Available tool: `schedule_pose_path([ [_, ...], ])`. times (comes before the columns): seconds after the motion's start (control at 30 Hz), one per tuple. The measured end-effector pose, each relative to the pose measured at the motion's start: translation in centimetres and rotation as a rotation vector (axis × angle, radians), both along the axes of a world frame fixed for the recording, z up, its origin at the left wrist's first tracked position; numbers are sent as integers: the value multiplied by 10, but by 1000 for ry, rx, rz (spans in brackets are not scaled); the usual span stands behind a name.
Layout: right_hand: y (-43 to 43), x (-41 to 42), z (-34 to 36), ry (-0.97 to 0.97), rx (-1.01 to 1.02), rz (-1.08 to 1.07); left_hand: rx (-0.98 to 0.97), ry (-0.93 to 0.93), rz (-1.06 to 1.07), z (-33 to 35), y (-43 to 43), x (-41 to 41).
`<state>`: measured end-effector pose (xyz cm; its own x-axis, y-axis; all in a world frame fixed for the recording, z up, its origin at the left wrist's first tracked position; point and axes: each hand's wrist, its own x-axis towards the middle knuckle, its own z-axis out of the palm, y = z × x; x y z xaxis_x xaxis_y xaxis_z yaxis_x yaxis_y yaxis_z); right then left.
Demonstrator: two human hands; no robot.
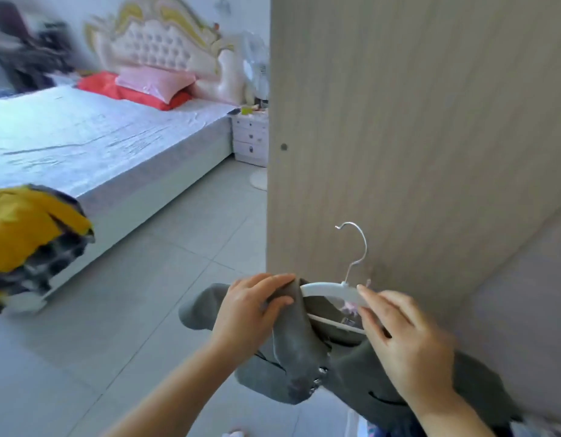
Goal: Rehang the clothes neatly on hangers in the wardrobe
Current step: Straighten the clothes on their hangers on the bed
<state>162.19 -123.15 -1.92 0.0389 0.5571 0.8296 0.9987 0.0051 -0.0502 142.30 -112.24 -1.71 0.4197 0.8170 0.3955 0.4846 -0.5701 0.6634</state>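
Observation:
A grey garment is draped over a white hanger with a metal hook, held low in front of the wardrobe's wooden side panel. My left hand grips the grey fabric at the hanger's left shoulder. My right hand lies over the hanger's right arm and crossbar with its fingers curled on it. The hanger's right end and part of the garment are hidden under that hand.
A bed with pink and red pillows fills the left. A yellow and dark pile of clothes sits at its near corner. A white nightstand stands behind the panel's edge. Grey tiled floor lies between bed and wardrobe.

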Motion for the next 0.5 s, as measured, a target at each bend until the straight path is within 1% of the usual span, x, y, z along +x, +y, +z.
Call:
schedule_pose_path([
  [0.13, 67, -64, -7, 94, -65, 194, -7, 28, 196, -5, 32, -76],
  [0.23, 116, -113, -9, 127, -149, 302, 5, 49, 315, -12, 60, -129],
  [0.37, 187, -173, -16, 132, -241, 388, 5, 31, 414, -24, 108, -193],
  [0.5, 266, -234, -23, 190, -309, 480, 51, 21, 482, -34, 165, -255],
])
